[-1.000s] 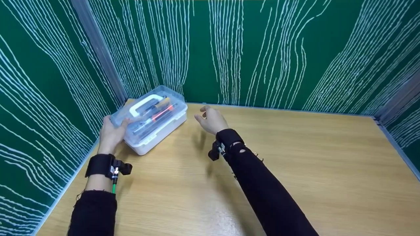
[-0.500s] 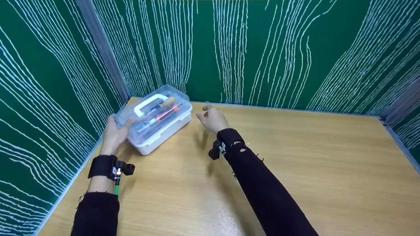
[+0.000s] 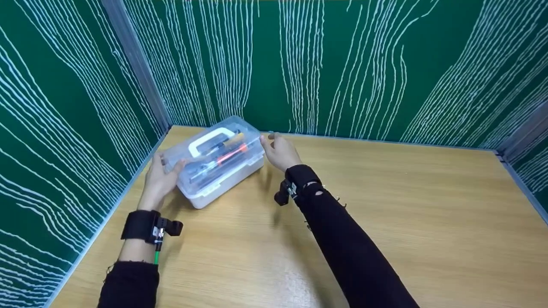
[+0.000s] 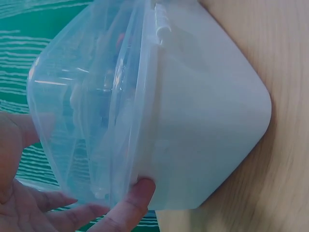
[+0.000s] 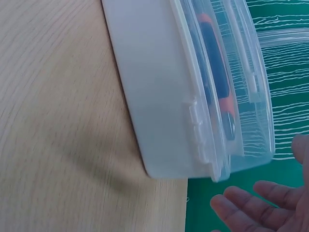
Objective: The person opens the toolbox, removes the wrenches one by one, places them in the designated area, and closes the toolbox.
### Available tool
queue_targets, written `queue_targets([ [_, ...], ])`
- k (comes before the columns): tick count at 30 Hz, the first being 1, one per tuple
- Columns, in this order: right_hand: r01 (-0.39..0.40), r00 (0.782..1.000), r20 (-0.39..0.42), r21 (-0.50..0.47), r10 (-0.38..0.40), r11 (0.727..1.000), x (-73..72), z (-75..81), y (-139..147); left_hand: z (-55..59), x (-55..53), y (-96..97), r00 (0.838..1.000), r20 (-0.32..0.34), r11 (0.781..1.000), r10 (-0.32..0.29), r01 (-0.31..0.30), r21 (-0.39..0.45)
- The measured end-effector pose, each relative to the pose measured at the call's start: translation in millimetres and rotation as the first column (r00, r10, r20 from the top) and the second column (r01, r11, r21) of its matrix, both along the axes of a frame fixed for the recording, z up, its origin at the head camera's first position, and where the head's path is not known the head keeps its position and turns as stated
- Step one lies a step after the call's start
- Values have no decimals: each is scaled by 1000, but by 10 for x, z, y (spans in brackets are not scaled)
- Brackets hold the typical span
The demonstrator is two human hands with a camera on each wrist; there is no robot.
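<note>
A plastic toolbox (image 3: 227,184) with a white base, a see-through lid (image 4: 87,96) and a white carry handle (image 3: 209,139) stands at an angle on the table. Several tools show through the lid, among them an orange-and-dark handle (image 5: 217,63). My left hand (image 3: 162,182) grips the box's left end, thumb over the lid and a fingertip (image 4: 142,188) against the rim. At the far right end, my right hand (image 3: 281,152) has its fingers loosely bent, close to the box corner. A small gap separates those fingers (image 5: 241,208) from the lid in the right wrist view.
The wooden table (image 3: 385,222) spreads to the right and front. Green walls (image 3: 261,64) with wavy white lines stand behind and to the left, joined by a grey corner post (image 3: 137,64). A black camera strap (image 3: 139,226) circles each wrist.
The toolbox has slid right and slightly toward me, with my left hand moving along on it. My right hand has barely moved, and the box's far end now lies right beside it.
</note>
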State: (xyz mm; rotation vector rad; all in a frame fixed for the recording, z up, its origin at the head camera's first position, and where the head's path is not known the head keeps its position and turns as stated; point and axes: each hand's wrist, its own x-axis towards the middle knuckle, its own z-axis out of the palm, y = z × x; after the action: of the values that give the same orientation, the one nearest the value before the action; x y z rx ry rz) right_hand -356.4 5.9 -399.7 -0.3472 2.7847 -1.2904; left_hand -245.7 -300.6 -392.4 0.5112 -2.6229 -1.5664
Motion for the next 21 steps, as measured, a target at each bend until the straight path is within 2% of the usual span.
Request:
queue_targets([
  [6, 6, 1000, -3, -11, -6, 1000, 3, -22, 2, -25, 33, 65, 1000, -1, 1000, -21, 21, -11],
  [14, 29, 993, 119, -25, -26, 999, 18, -16, 80, -45, 65, 111, 999, -16, 999, -40, 40, 6],
  [21, 23, 988, 154, -33, -18, 999, 5, -5, 136, -56, 63, 136, 999, -23, 999, -35, 35, -4],
])
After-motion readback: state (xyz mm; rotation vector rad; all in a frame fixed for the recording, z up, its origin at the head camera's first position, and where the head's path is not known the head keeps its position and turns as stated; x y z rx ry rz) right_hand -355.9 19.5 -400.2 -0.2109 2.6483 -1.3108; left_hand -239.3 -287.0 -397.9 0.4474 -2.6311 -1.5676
